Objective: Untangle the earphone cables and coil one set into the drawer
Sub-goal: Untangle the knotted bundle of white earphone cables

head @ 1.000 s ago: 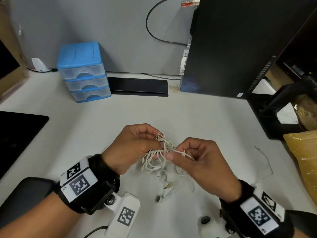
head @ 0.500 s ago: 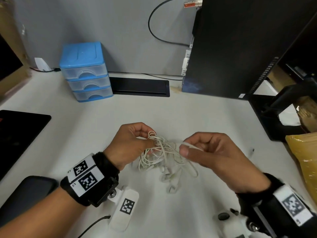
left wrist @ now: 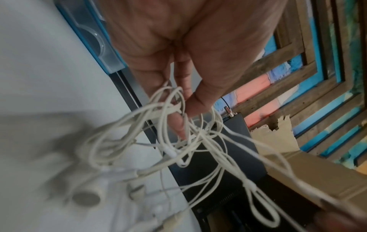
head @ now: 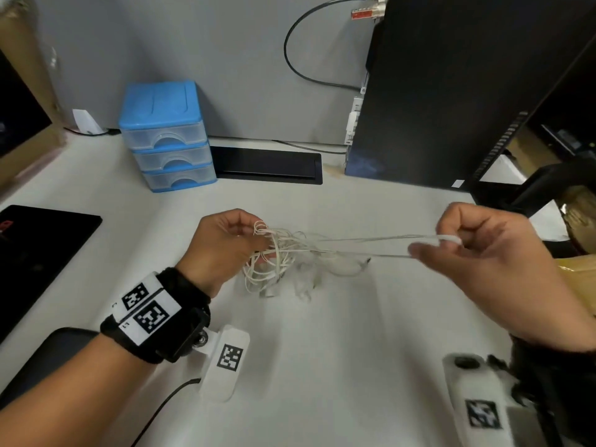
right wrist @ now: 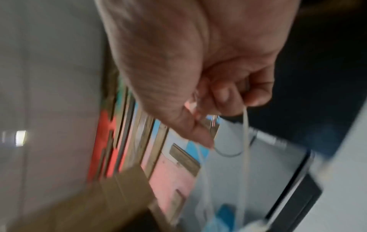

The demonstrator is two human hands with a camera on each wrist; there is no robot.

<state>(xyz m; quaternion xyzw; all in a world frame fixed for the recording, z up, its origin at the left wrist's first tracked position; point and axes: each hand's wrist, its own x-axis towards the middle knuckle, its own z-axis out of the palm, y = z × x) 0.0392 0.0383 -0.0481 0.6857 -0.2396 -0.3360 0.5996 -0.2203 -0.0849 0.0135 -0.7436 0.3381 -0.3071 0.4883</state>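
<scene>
A tangle of white earphone cables (head: pixel 277 253) hangs just above the white desk, with earbuds (head: pixel 303 285) trailing on it. My left hand (head: pixel 225 243) pinches the knotted bundle (left wrist: pixel 178 125) at its top. My right hand (head: pixel 467 243) pinches a white cable end (head: pixel 446 237) far to the right, and two strands (head: pixel 364 245) run taut from the tangle to it. In the blurred right wrist view a cable (right wrist: pixel 245 141) runs down from the curled fingers. The blue three-drawer unit (head: pixel 166 133) stands at the back left, its drawers closed.
A black computer tower (head: pixel 451 91) stands back right, a black cable slot (head: pixel 267 164) behind the hands, a dark pad (head: pixel 38 253) at the left. A yellow-brown bag (head: pixel 577 279) sits at the right edge, cardboard (head: pixel 19 91) at the far left.
My right hand has pulled away to the right with a cable end, stretching two strands taut out of the tangle. The left hand holds the bundle in nearly the same place.
</scene>
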